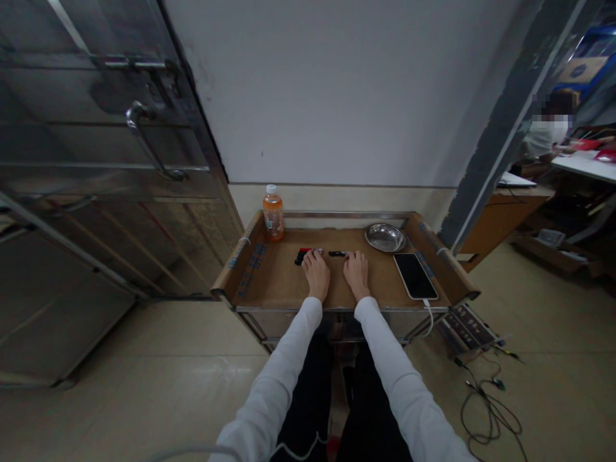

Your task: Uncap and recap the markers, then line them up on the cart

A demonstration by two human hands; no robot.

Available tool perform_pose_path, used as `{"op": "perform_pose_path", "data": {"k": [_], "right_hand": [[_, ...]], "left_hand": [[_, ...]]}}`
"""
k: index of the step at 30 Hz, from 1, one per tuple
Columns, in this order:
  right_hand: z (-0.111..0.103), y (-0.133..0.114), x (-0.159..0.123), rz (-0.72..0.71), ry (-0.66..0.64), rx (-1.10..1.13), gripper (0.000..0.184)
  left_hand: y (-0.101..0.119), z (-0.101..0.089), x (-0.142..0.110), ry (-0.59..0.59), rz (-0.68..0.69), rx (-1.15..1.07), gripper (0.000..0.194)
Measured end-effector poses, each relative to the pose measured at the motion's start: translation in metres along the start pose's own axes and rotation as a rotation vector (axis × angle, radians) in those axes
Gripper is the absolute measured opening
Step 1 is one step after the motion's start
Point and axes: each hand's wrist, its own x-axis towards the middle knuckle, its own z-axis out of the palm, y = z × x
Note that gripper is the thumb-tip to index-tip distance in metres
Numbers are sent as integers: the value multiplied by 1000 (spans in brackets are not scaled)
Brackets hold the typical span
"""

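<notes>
My left hand (pixel 316 274) is on the cardboard-lined top of a small cart (pixel 279 282), its fingers closed over a small bunch of markers. A black marker (pixel 299 257) and a red marker (pixel 305 250) stick out past the fingertips; the rest of the bunch is hidden under the hand. A short gap to the right, my right hand (pixel 357 273) has its fingers closed on the right end of a black pen (pixel 337 253), which lies level and points left. The two hands are apart.
An orange drink bottle (pixel 273 217) stands at the back left of the cart. At the back right sits a shallow metal bowl (pixel 385 238), with a phone (pixel 416 276) on a white cable (pixel 430 317) nearer me. Loose cables (pixel 491 410) lie on the floor; another person (pixel 548 131) is far right.
</notes>
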Motion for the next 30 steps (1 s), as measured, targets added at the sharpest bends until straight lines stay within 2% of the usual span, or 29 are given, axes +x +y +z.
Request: {"op": "perform_pose_path", "data": {"k": [3,10,13,20,22,26,28,30], "right_hand": [[1,0,-1,-18,29,39,21],[12,3,0,-310,-21,272,26],[15,4,0,-312,-27,289,29],[9,2,0,-246,9,343,37],[5,0,0,-236,38,360,43],[-1,-1,-4,-312,55,345,54],[-2,0,-5,-282,61,317,50],[-2,1,-6,-234,56,279,39]], "left_hand": [[-3,0,-4,52,-126,16,35],[-4,1,-5,50,-92,19,30],[-5,1,-4,56,-92,27,29],[-5,-2,-3,-20,-30,15,31],[-5,-3,-1,-47,22,-15,30],[-3,2,4,-165,274,-216,27],[-3,5,5,-185,346,-363,20],[-4,9,5,-150,339,-491,18]]}}
